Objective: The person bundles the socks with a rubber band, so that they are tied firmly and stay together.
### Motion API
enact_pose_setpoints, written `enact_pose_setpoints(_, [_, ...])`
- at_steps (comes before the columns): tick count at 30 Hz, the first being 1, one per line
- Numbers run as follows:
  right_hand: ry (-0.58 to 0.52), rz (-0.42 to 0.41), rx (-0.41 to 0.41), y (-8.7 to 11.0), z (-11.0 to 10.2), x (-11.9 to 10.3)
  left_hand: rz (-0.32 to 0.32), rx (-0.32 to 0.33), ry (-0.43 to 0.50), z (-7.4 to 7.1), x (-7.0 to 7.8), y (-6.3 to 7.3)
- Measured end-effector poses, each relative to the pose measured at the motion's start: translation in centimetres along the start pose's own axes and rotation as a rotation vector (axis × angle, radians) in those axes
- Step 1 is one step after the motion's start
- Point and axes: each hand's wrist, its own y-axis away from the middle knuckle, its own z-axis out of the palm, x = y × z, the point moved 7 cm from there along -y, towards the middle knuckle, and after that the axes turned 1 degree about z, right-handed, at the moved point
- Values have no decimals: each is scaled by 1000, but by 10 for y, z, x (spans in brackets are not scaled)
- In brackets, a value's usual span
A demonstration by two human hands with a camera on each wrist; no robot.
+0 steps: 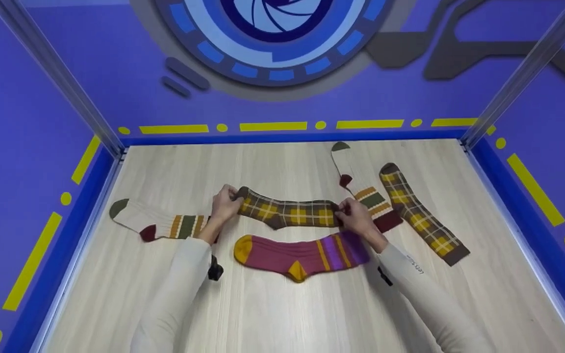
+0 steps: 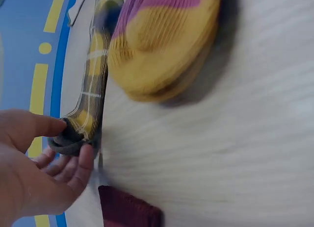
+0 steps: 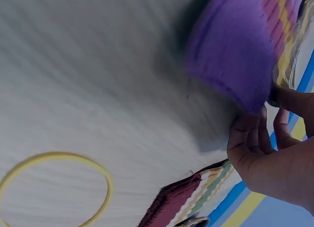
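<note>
A brown-and-yellow plaid sock lies stretched sideways between both hands. My left hand pinches its dark toe end between thumb and fingers; the left wrist view shows the grey-brown tip bunched there. At the other end, my right hand pinches the dark cuff. Just below, nearer me, is a maroon sock with mustard toe and heel and a purple striped cuff. In the right wrist view this cuff overlaps the fingertips and hides part of the grip.
A cream sock with green toe lies left, its cuff partly behind my left wrist. A matching cream sock lies beyond my right hand, beside a second plaid sock. A thin yellow loop shows near the right wrist. Blue panels enclose the table.
</note>
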Motion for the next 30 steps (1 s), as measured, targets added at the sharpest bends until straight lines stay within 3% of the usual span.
enact_pose_setpoints(4, [-54, 8, 23, -1, -5, -5, -44, 21, 152, -5, 4, 2])
enact_pose_setpoints(8, [-94, 30, 28, 2, -14, -10, -100, -5, 327, -11, 12, 9])
enact_pose_setpoints(11, [-137, 27, 46, 4, -23, -14, -123, -40, 404, -15, 22, 16])
enact_pose_setpoints(15, [-214, 25, 77, 10, -37, -19, -137, -88, 449, -19, 33, 26])
enact_pose_setpoints(19, [-330, 42, 52, 19, -45, -19, -137, -130, 504, -23, 40, 37])
enact_pose_setpoints(30, [-433, 112, -164, 53, -66, 0, -203, -286, 572, -23, 45, 85])
